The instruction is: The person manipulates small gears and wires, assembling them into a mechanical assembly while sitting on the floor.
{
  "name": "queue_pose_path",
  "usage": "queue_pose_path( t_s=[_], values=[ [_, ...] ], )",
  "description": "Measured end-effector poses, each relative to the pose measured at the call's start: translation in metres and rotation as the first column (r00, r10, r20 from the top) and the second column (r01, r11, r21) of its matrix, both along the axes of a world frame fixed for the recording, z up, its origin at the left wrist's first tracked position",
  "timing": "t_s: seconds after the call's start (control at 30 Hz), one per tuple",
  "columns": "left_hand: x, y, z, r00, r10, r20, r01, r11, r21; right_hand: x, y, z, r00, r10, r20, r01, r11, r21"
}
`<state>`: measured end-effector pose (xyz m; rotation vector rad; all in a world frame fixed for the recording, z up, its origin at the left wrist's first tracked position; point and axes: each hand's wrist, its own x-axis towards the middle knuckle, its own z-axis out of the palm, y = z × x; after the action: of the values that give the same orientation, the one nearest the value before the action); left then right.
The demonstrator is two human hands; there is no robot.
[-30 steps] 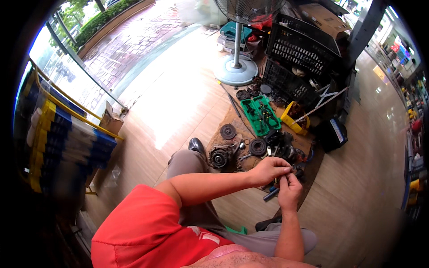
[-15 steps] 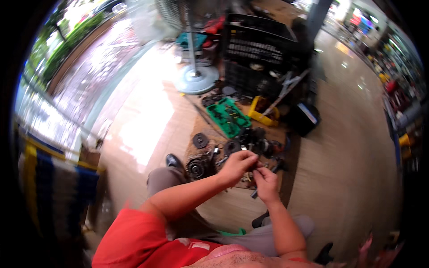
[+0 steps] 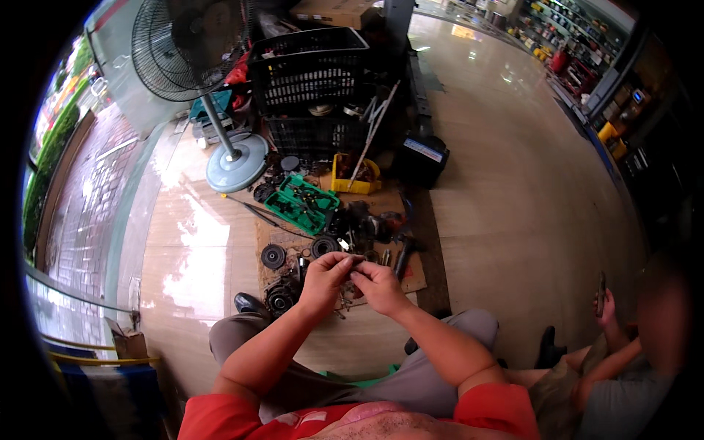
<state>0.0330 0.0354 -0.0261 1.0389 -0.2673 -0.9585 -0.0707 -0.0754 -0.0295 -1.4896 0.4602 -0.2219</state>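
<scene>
My left hand [image 3: 328, 281] and my right hand [image 3: 379, 287] meet in front of me, fingertips closed in a pinch on a small dark part [image 3: 357, 260]. Fingers cover most of that part, so its kind does not show. Just beyond and below my hands, greasy machine parts lie on a cardboard sheet [image 3: 414, 276]. Among them are a round dark disc [image 3: 273, 256], a ring-shaped part [image 3: 324, 246] and a round ribbed housing [image 3: 281, 298] left of my left hand. A dark hammer-like tool [image 3: 403, 257] rests right of my right hand.
Farther out stand a green tray [image 3: 295, 181] of small tools, a yellow bin [image 3: 358, 188], stacked black crates [image 3: 308, 55], a pedestal fan [image 3: 237, 163] and a black box [image 3: 420, 163]. At the lower right another person sits, with a phone-like object in the hand [image 3: 606, 309].
The view has swung right, so the floor things sit farther left and the other person shows more. Both hands stay together, pinching, with the fingers slightly shifted.
</scene>
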Motion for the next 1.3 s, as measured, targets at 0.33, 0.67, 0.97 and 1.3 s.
queue_pose_path(
  t_s=[0.33, 0.67, 0.97, 1.3],
  values=[
    [-0.003, -0.001, 0.001, 0.992, -0.018, 0.124, 0.019, 1.0, -0.005, -0.001, -0.002, -0.003, 0.999, -0.02, 0.037, 0.024, 0.996, -0.092],
    [0.012, 0.003, 0.002, 0.991, 0.096, -0.093, -0.111, 0.978, -0.174, 0.0, -0.003, 0.005, 0.998, 0.066, 0.001, -0.066, 0.995, 0.075],
    [0.023, 0.008, 0.007, 0.98, 0.129, -0.148, -0.163, 0.956, -0.243, 0.003, -0.005, -0.002, 0.991, 0.128, -0.037, -0.128, 0.992, 0.012],
    [0.022, 0.017, 0.017, 0.942, -0.194, 0.275, 0.172, 0.98, 0.102, -0.001, -0.029, 0.015, 0.931, 0.3, -0.206, -0.36, 0.848, -0.389]
  ],
)
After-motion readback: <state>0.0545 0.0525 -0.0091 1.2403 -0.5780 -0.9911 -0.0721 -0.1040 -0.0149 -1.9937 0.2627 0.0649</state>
